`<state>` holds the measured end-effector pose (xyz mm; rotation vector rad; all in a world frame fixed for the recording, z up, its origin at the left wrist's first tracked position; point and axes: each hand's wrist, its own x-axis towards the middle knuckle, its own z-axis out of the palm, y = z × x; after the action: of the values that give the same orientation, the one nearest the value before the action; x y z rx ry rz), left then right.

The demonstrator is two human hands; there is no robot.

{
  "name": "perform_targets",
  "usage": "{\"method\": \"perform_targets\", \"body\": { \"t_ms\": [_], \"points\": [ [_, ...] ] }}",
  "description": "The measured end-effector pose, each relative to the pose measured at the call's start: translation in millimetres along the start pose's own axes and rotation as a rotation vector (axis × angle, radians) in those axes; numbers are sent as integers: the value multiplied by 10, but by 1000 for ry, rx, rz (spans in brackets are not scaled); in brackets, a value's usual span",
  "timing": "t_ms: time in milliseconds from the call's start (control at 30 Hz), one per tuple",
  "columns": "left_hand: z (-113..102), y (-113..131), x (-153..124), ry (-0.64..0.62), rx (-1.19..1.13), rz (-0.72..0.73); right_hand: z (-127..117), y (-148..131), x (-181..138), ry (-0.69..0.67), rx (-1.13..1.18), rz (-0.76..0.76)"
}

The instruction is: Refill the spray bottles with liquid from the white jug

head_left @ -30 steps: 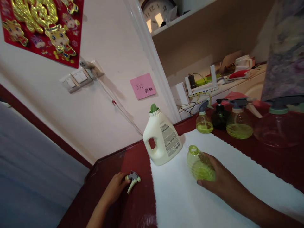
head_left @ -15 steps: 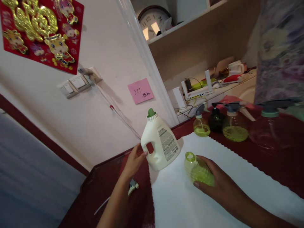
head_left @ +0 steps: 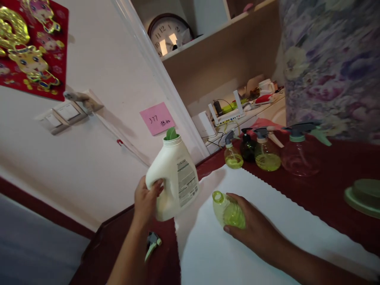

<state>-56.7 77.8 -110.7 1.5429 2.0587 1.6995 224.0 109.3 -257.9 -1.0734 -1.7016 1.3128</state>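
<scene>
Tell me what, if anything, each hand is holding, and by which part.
The left hand holds the white jug by its handle; the right hand holds the yellow-green bottle by its body, below the neck.

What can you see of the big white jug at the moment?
The white jug looks like plastic, with broad sides narrowing to an open, threaded neck. A green spout shows in the mouth. A grey printed label covers part of one side; most of its text is too small to read. The left hand grips its handle. The jug is mouth up, near the edge of the white sheet; whether its base is touching anything is unclear.
</scene>
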Motion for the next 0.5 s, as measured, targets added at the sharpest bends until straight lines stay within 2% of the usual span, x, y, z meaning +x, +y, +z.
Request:
{"method": "perform_targets", "body": {
  "t_ms": [100,233,367,500],
  "points": [
    [-375,313,-30,14,158,34,-6,19,0,13,-48,-15],
    [-787,547,-139,-22,619,196,-13,-5,3,25,-2,-1],
    [-1046,627,-281,-117,833,353,-28,-105,35,30,115,-11],
    [-1210,661,-359,-184,913,583,-20,-213,133,-5,144,-77]
  ]
}}
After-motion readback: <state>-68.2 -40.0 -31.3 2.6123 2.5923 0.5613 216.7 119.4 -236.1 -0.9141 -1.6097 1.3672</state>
